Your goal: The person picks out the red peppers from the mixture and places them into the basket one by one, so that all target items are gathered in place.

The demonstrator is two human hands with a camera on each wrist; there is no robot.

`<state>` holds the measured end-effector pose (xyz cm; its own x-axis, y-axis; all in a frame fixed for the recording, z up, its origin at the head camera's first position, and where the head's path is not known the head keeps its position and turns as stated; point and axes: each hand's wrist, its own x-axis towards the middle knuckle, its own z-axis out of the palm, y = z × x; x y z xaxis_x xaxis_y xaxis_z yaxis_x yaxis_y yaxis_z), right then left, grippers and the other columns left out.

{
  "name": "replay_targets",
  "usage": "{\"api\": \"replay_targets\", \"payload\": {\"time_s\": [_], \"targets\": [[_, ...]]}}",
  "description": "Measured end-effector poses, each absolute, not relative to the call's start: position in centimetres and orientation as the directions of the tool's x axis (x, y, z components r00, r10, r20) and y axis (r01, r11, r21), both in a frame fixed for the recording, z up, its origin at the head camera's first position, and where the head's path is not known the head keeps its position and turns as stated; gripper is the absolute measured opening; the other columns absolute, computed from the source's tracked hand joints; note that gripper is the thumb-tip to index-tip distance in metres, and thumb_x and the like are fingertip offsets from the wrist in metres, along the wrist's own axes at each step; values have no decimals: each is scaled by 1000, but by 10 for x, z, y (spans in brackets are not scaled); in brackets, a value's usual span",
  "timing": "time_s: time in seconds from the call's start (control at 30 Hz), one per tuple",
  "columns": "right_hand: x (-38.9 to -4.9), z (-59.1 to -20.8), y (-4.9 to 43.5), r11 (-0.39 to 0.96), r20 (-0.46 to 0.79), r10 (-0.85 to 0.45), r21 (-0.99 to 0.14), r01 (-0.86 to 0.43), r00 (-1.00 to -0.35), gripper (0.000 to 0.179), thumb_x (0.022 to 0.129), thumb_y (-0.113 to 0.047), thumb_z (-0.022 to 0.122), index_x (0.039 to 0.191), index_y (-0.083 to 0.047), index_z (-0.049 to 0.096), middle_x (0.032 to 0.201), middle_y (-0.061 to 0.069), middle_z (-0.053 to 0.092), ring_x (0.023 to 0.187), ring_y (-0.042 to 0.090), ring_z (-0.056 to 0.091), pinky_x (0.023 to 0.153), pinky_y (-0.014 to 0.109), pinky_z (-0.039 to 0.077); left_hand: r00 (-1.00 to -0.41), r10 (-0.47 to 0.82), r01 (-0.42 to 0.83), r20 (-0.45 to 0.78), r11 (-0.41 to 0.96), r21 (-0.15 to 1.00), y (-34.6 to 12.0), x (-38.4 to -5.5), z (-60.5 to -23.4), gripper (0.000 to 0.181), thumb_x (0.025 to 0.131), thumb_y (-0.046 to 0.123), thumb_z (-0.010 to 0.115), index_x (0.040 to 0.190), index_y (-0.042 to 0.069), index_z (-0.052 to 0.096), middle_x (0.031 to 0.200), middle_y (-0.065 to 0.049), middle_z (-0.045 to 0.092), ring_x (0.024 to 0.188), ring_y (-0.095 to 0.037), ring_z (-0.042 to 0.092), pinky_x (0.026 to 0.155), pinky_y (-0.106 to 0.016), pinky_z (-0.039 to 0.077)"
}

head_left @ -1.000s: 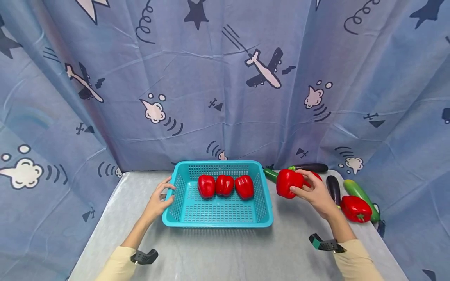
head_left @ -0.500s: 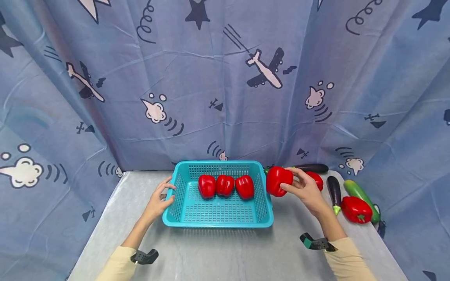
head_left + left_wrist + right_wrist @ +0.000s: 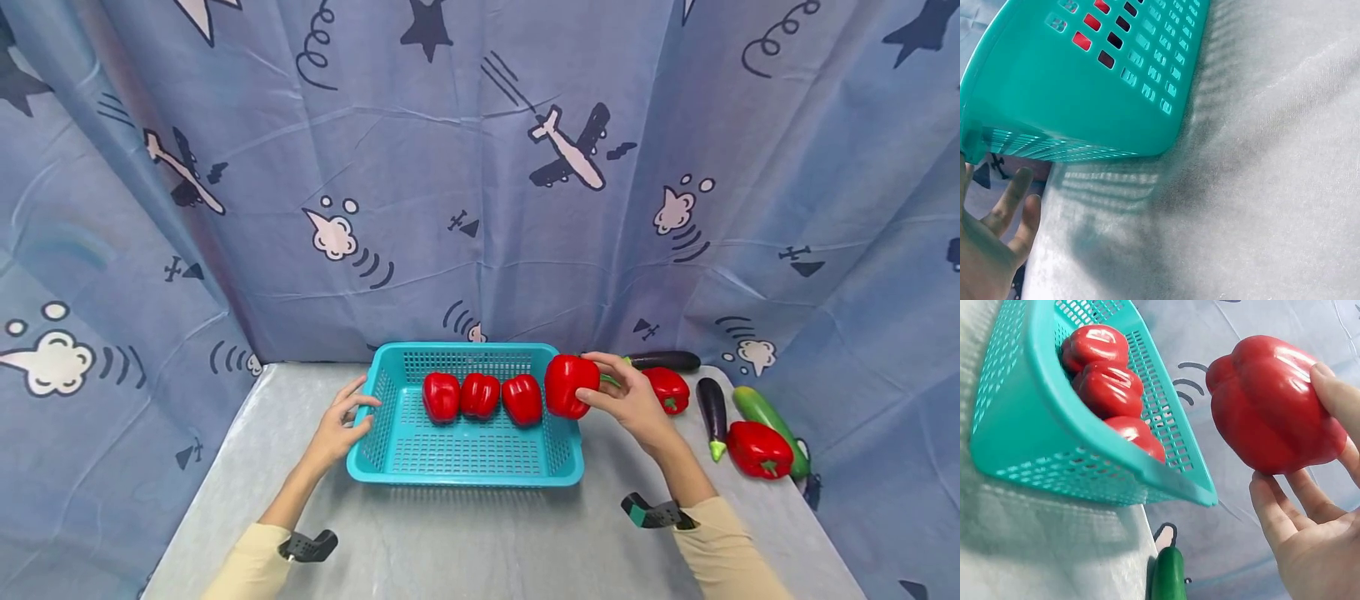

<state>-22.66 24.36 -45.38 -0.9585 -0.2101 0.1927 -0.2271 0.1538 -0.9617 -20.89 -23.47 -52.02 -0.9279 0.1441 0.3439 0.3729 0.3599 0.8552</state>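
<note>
My right hand (image 3: 633,407) holds a glossy red bell pepper (image 3: 570,385) between thumb and fingers, over the right rim of the turquoise basket (image 3: 465,480). The right wrist view shows this bell pepper (image 3: 1275,406) raised above the rim, thumb on one side and fingertips on the other. Inside the basket, three red bell peppers (image 3: 480,395) sit in a row. My left hand (image 3: 336,432) rests at the basket's left rim with relaxed, spread fingers. In the left wrist view, loose fingers (image 3: 1007,203) show beside the basket's end wall (image 3: 1035,94).
On the right of the table lie two more red bell peppers, one farther back (image 3: 667,390) and one nearer (image 3: 759,450). Around them are a dark eggplant (image 3: 711,408), another eggplant (image 3: 667,360) by the curtain (image 3: 480,208), and a green cucumber (image 3: 768,412).
My right hand has carried the red bell pepper leftward, from right of the basket to over its right rim. The left hand has stayed at the left rim.
</note>
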Motion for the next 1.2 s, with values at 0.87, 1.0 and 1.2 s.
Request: {"api": "replay_targets", "payload": {"time_s": [0.87, 1.0, 1.2], "targets": [[-240, -459, 182, 119, 204, -277, -963, -244, -939, 55, 90, -6, 78, 141, -3, 56, 141, 19, 51, 118, 44, 54, 84, 42, 57, -958, 114, 286, 263, 397, 872, -243, -219, -538, 16, 93, -10, 63, 108, -6, 66, 160, -22, 28, 97, -40, 65, 81, -50, 54], [-242, -463, 174, 121, 205, -275, -962, -246, -939, 57, 89, -7, 79, 141, -3, 56, 139, 18, 53, 118, 43, 55, 85, 44, 57, -953, 118, 302, 278, 405, 863, -242, -219, -538, 16, 93, -10, 63, 108, -6, 66, 160, -23, 28, 96, -39, 65, 78, -46, 54], [-242, -466, 161, 60, 209, -272, -971, -233, -939, 55, 88, -5, 80, 138, -2, 56, 135, 20, 55, 115, 43, 58, 86, 45, 57, -951, 119, 310, 287, 402, 862, -241, -219, -537, 15, 93, -10, 63, 107, -6, 66, 159, -24, 28, 95, -38, 65, 77, -44, 54]]}}
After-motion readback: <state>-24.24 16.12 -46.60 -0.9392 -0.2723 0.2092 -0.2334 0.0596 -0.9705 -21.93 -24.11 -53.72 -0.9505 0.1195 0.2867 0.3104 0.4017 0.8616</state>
